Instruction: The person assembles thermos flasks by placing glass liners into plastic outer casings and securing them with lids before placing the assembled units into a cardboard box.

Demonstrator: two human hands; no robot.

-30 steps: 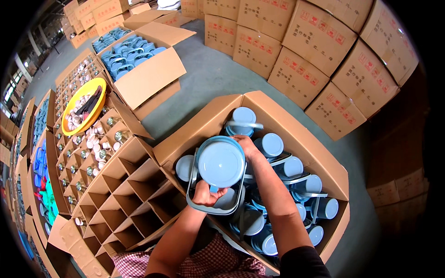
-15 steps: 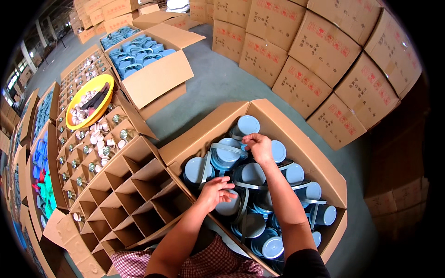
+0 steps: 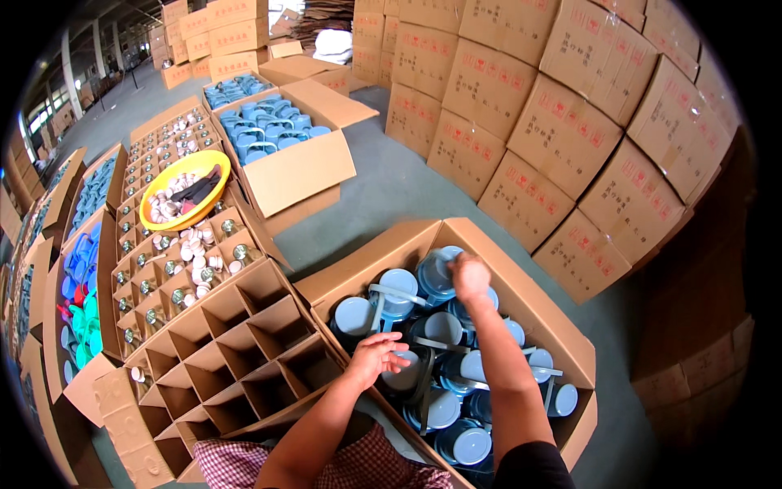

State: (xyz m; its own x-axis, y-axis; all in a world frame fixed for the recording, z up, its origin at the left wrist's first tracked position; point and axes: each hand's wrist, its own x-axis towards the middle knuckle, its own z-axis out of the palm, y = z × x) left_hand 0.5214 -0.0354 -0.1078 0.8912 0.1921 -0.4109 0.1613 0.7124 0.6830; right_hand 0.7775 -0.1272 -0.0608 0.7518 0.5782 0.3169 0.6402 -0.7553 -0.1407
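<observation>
Blue lids (image 3: 444, 330) fill an open carton (image 3: 521, 281) at five o'clock. Right hand (image 3: 471, 277) grips one lid at its far end; left hand (image 3: 376, 356) hovers open, fingers spread. Divider carton (image 3: 236, 359) adjoins at nine o'clock.

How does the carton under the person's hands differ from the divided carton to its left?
The carton under the hands holds a loose pile of blue lids; the divided carton has cardboard cells, the near ones mostly empty. The right hand and left hand are over the first, none over the second. Both are open brown cardboard.
</observation>
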